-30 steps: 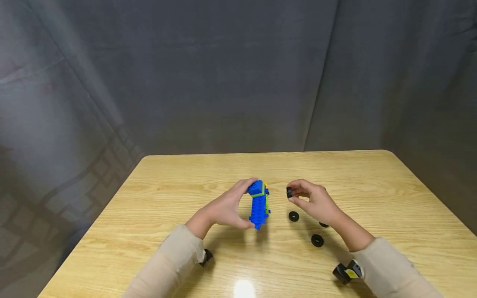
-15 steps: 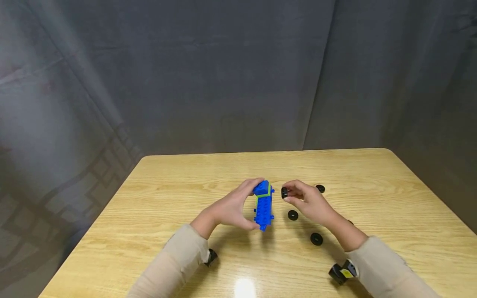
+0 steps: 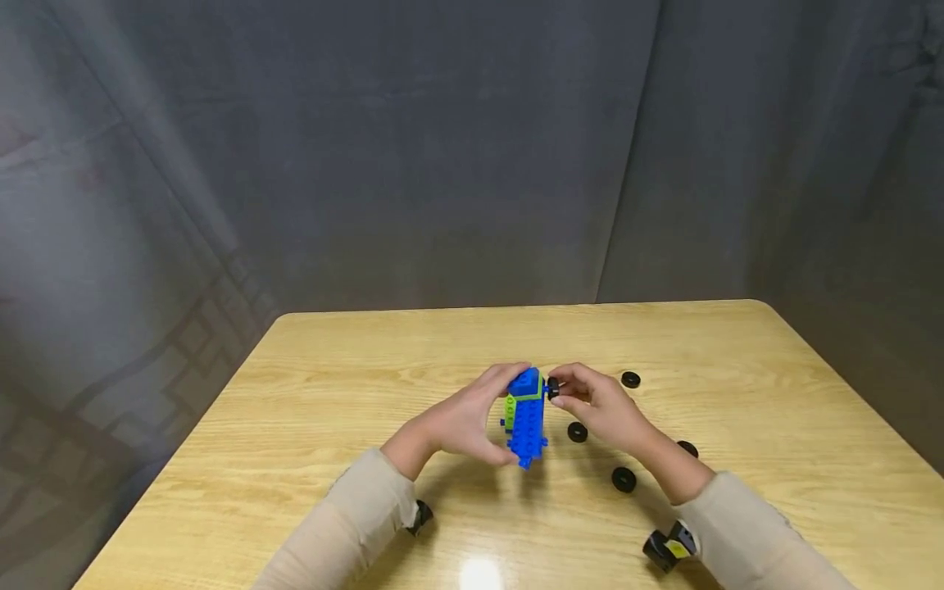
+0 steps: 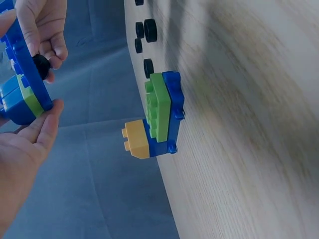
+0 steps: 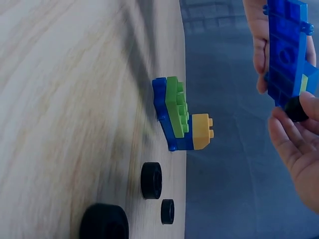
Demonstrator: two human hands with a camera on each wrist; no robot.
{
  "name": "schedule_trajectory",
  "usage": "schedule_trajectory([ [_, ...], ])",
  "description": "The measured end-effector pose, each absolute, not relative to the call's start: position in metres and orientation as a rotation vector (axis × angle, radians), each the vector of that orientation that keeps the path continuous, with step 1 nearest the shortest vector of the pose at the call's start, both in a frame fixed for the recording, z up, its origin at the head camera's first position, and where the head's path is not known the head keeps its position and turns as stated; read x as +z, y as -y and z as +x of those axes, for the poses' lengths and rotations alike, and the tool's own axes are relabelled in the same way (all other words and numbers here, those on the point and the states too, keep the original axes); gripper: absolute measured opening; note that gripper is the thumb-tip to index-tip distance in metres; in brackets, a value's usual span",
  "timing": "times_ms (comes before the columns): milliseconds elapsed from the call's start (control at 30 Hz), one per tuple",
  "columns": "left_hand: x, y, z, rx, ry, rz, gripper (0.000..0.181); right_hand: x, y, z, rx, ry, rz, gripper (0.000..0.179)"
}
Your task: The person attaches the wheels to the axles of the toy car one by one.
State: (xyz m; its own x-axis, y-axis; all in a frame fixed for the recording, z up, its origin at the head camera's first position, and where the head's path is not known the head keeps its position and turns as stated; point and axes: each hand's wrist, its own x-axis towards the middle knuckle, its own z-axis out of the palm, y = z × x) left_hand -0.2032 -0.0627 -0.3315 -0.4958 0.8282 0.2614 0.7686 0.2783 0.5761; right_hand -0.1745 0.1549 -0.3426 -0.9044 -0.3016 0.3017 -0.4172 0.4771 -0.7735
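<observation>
- Left hand (image 3: 465, 422) grips the blue car (image 3: 527, 426) lengthwise, thumb at the near end, fingers over the far, blocky end.
- Car is held up off the table (image 3: 369, 369), its shadow falling on the wood.
- Right hand (image 3: 601, 410) pinches a small black wheel (image 3: 553, 388) between thumb and fingers, at the car's right side by the blocky end.
- Wheel meets the car there; I cannot tell whether it sits on the peg.
- Second car (image 4: 159, 107) stands on the table beyond: blue base, green block, yellow block at one end.
- Loose tyres (image 3: 624, 479), black, lie spread near and under the right forearm, well apart from one another.
- Beige sleeves (image 3: 354, 508) on both arms; black device (image 3: 660, 551) with a yellow patch at the right cuff.
- Grey curtain (image 3: 442, 164) hangs behind.
</observation>
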Motion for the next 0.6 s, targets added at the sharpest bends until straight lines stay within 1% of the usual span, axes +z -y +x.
schedule_trajectory([
  [233, -0.334, 0.06, -0.197, 0.952, -2.478, 1.465, 0.102, -0.349, -0.152, -0.17, 1.415, 2.546, 0.597, 0.023],
  [367, -0.335, 0.059, -0.192, 0.902, -2.532, 1.402, 0.104, -0.349, -0.148, -0.167, 1.426, 2.519, 0.573, 0.023],
  [600, -0.334, 0.055, -0.188, 0.847, -2.586, 1.365, 0.106, -0.35, -0.146, -0.165, 1.419, 2.489, 0.513, 0.023],
])
